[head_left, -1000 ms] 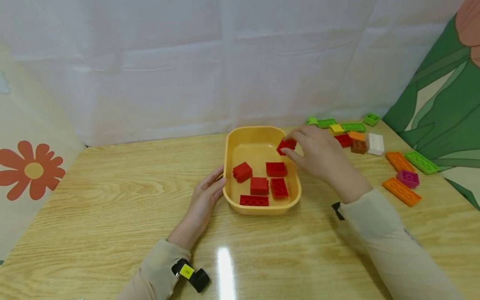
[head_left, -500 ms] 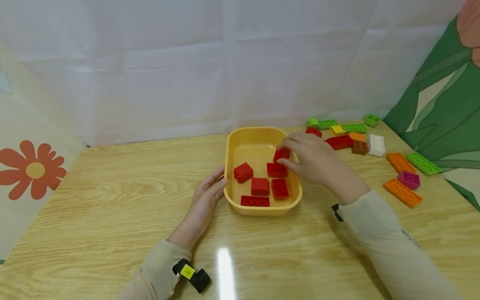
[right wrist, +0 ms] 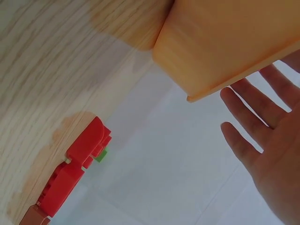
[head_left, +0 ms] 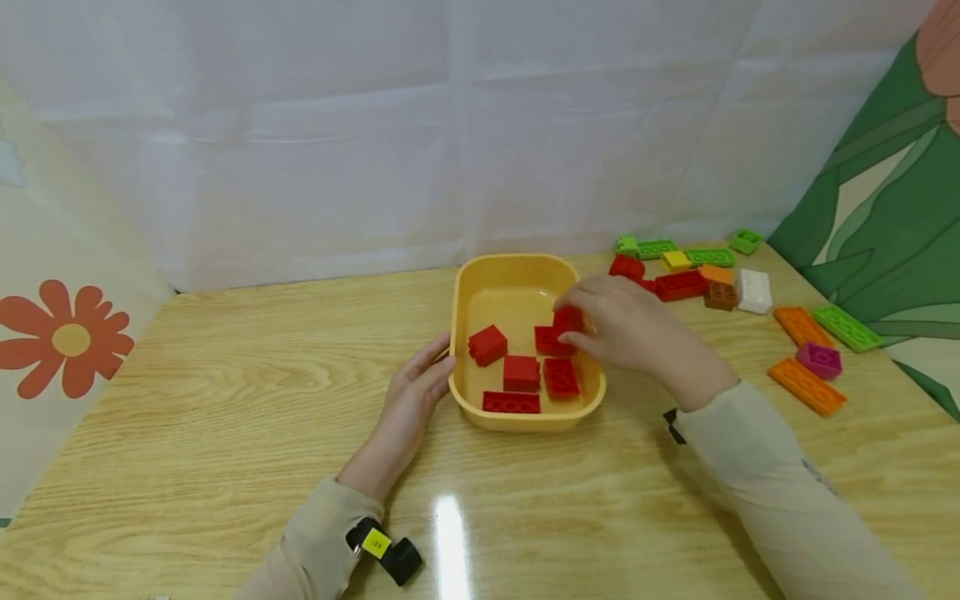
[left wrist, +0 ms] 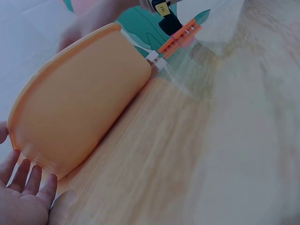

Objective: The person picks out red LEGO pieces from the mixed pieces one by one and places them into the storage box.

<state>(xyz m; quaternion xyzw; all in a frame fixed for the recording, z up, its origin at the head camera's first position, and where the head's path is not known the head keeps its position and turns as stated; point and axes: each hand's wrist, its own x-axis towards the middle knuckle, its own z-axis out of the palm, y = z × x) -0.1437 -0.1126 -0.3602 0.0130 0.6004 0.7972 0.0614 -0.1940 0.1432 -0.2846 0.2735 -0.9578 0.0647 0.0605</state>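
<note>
A yellow plastic bin (head_left: 525, 422) stands on the table with several red toy bricks inside, such as a brick (head_left: 521, 373) near its middle. My left hand (head_left: 405, 404) rests against the bin's left wall; in the left wrist view its fairly straight fingers (left wrist: 33, 180) touch the wall. Over the bin's right side my right hand (head_left: 622, 325) pinches a red toy brick (head_left: 567, 320) between thumb and fingers. That brick overlaps another red brick (head_left: 546, 342) below it. In the right wrist view the bin wall (right wrist: 225, 42) hides the fingertips and the held brick.
Behind my right hand lie more red bricks (head_left: 681, 285), a white brick (head_left: 753, 291), a brown brick (head_left: 721, 296) and green plates (head_left: 709, 257). Farther right are orange plates (head_left: 806, 386), a magenta brick (head_left: 820, 361) and a green plate (head_left: 847, 327). A white cloth (head_left: 300, 142) hangs behind.
My right hand has moved the pinched red brick down and toward me, from the bin's far right rim to over the red brick inside. The left hand has stayed in place.
</note>
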